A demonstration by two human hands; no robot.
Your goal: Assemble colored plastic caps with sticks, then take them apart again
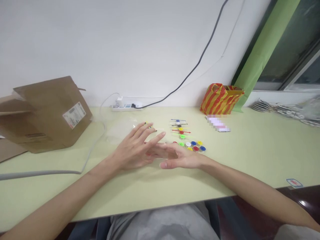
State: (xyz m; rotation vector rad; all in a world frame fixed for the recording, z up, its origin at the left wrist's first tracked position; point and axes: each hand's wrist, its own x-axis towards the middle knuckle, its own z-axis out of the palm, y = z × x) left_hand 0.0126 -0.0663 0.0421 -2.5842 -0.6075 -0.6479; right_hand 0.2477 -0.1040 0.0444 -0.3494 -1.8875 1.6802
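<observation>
My left hand (136,146) reaches over the pale table with its fingers stretched out, palm turned toward the right hand. My right hand (183,156) meets it from the right, thumb held apart and fingertips partly hidden behind the left fingers. I make out nothing gripped in either hand. Just past the right hand lie several round coloured discs (193,143) in blue, yellow, red, green and white. Behind them, arrow-shaped pointers with round centres (181,132) form a column. A few small dark and yellow pieces (148,125) show beyond the left fingers.
At left stands an open cardboard box (50,113); a grey cable (87,156) runs beside it. A clear plastic bag (120,130) lies behind my left hand. Along the wall are a power strip (127,107) and a striped bag (220,100), with a phone (218,124) before it.
</observation>
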